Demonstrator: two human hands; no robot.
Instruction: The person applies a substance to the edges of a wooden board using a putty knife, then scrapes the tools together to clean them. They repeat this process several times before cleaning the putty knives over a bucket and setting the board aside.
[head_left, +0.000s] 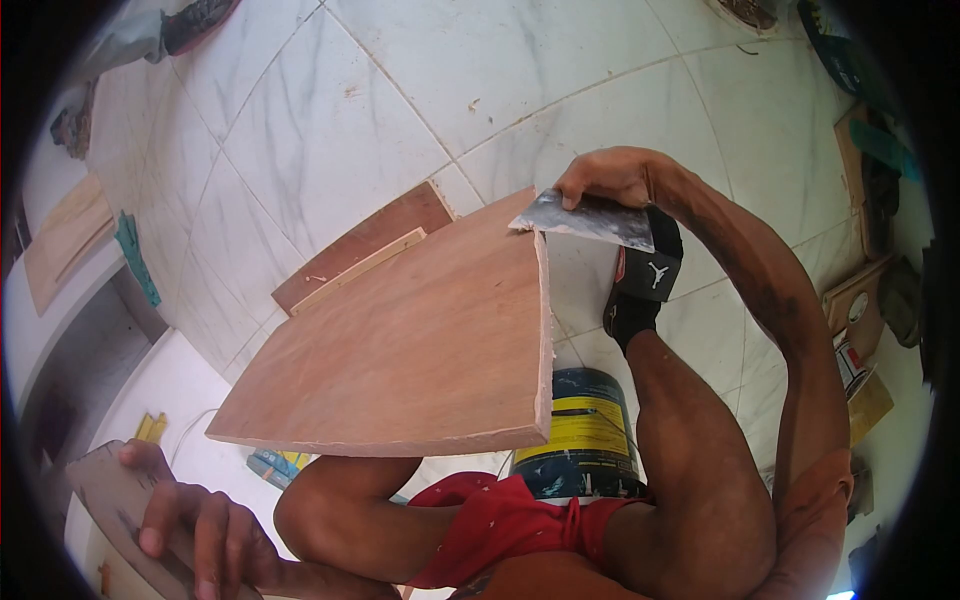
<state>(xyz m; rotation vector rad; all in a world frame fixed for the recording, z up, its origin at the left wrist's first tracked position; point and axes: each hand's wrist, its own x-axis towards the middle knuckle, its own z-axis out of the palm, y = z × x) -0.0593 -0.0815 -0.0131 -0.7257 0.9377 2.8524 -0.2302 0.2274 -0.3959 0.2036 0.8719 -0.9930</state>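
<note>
A wooden panel [400,330] rests tilted across my legs, with a pale filler-like coating along its right and near edges. My right hand [612,178] grips a wide metal putty knife [590,218], whose blade touches the panel's far right corner. Pale paste shows on the blade's tip. Down at the lower left, my left hand [205,530] is closed around a flat greyish plate [110,490], held apart from the panel. What lies on the plate's other face is hidden.
A dark bucket with a yellow label [570,430] stands between my legs. Brown boards [430,208] lie on the tiled floor [400,130] beyond the panel. Wood pieces [855,300] and a can [850,368] are at the right. Another person's shoe [195,25] shows at top left.
</note>
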